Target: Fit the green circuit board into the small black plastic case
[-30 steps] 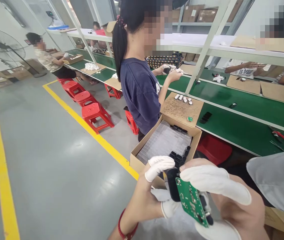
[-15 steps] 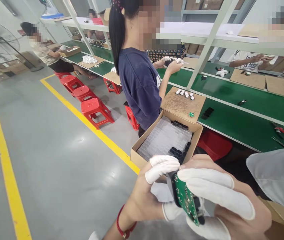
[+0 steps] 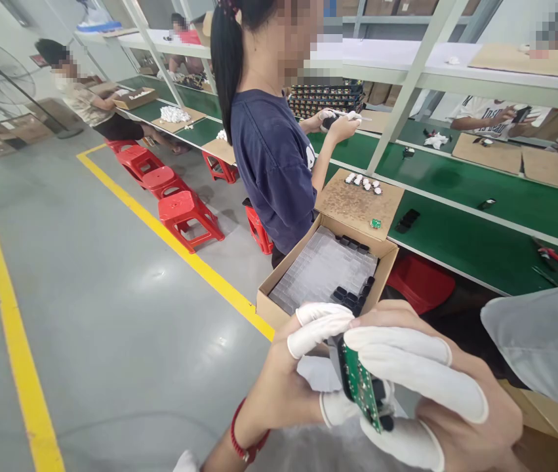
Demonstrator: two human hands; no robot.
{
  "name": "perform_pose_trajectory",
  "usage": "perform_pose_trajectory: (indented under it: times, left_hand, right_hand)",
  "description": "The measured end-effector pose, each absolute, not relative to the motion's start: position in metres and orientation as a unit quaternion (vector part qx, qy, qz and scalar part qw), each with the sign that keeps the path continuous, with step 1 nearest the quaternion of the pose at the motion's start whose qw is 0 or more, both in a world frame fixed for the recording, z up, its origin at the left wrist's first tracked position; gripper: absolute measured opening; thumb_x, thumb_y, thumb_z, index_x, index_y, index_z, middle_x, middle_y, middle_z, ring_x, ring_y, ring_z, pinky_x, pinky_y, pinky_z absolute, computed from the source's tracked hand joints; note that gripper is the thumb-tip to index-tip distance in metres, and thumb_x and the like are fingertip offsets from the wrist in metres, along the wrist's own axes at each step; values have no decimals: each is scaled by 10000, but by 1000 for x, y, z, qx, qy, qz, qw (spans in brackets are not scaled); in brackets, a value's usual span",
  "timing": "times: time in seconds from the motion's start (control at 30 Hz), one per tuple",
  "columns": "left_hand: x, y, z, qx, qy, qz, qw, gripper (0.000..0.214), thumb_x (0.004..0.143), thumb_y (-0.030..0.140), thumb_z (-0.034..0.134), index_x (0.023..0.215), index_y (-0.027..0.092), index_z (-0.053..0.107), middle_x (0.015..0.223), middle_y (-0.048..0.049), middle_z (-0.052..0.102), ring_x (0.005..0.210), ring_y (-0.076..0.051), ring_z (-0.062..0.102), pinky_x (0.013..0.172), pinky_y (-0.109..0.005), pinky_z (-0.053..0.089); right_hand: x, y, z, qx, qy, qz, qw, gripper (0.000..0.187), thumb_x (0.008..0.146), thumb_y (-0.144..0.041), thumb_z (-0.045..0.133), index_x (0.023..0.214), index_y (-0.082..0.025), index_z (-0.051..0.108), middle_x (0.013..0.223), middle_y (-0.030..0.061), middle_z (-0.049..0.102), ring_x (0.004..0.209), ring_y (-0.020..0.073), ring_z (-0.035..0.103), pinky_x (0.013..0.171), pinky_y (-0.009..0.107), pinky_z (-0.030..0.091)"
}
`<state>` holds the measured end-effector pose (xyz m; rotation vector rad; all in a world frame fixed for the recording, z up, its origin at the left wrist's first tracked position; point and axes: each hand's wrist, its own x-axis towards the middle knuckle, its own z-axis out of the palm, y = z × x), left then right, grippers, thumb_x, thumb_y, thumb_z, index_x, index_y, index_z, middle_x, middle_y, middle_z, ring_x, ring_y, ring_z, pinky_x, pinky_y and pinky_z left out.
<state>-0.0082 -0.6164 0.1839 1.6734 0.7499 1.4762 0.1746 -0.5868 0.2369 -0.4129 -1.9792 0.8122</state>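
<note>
The flat green circuit board (image 3: 363,390) seems to touch the black plastic case (image 3: 342,368), held up by the open brown cardboard box's (image 3: 269,316) near edge. The right hand (image 3: 460,393) pinches the board, the left hand (image 3: 286,387) the case; fitting them together looks underway, and next needs straight edges.

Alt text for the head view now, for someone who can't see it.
The left hand holds a black case and the right hand a green circuit board against it, both hands in white finger covers. Beyond sits an open cardboard box with black pieces, near a co-worker at a green workbench.
</note>
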Motion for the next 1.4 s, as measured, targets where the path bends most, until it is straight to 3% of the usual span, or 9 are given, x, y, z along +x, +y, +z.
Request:
perform_pose_trajectory:
  times: [0.23, 0.43, 0.6, 0.77, 0.9, 1.13, 1.4]
  left_hand:
    - [-6, -619, 182, 647, 287, 580, 403, 763, 710, 324, 847, 1393, 405, 518, 1238, -83, 646, 1136, -292, 637, 961, -443, 557]
    - [-6, -619, 186, 653, 303, 573, 391, 669, 766, 408, 784, 1387, 402, 535, 1183, -88, 676, 1069, -290, 674, 908, -432, 589]
    - [-6, -618, 187, 657, 297, 582, 376, 677, 751, 393, 801, 1380, 384, 550, 1182, -94, 686, 1049, -296, 692, 890, -437, 599]
    - [-6, -616, 185, 673, 277, 591, 347, 721, 765, 360, 796, 1418, 399, 493, 1212, -71, 676, 1059, -268, 685, 901, -390, 595]
    - [-6, -615, 182, 684, 264, 594, 332, 711, 782, 418, 772, 1429, 373, 481, 1212, -88, 660, 1087, -252, 669, 907, -378, 589]
    - [-4, -617, 179, 684, 287, 588, 322, 690, 801, 477, 734, 1424, 300, 496, 1243, -126, 655, 1138, -270, 640, 946, -422, 572]
    - [-4, -618, 182, 704, 327, 558, 294, 736, 749, 412, 801, 1407, 241, 519, 1154, -122, 718, 1066, -262, 651, 906, -383, 581]
  right_hand:
    - [173, -586, 238, -171, -811, 324, 457, 548, 848, -248, 723, 1369, -319, 570, 1076, 82, 747, 1032, 266, 695, 810, 387, 600]
    - [172, -587, 239, -197, -792, 349, 460, 495, 851, -261, 734, 1328, -292, 607, 1084, 77, 727, 1012, 239, 689, 835, 371, 602]
    - [174, -588, 241, -201, -791, 361, 451, 451, 855, -251, 730, 1295, -275, 631, 1090, 89, 711, 1038, 245, 687, 805, 349, 607]
    - [173, -588, 240, -209, -803, 344, 440, 447, 875, -283, 698, 1309, -291, 593, 1037, 76, 724, 1017, 252, 680, 842, 397, 604]
    - [173, -590, 238, -210, -817, 312, 437, 404, 916, -270, 626, 1317, -275, 574, 974, 82, 705, 1045, 246, 661, 859, 386, 606]
    - [171, -590, 238, -216, -823, 265, 454, 434, 936, -350, 612, 1362, -313, 533, 1123, 75, 624, 980, 203, 637, 838, 323, 597]
    - [170, -590, 234, -193, -808, 317, 458, 490, 930, -261, 619, 1401, -350, 518, 1080, 77, 702, 1108, 243, 665, 874, 348, 615]
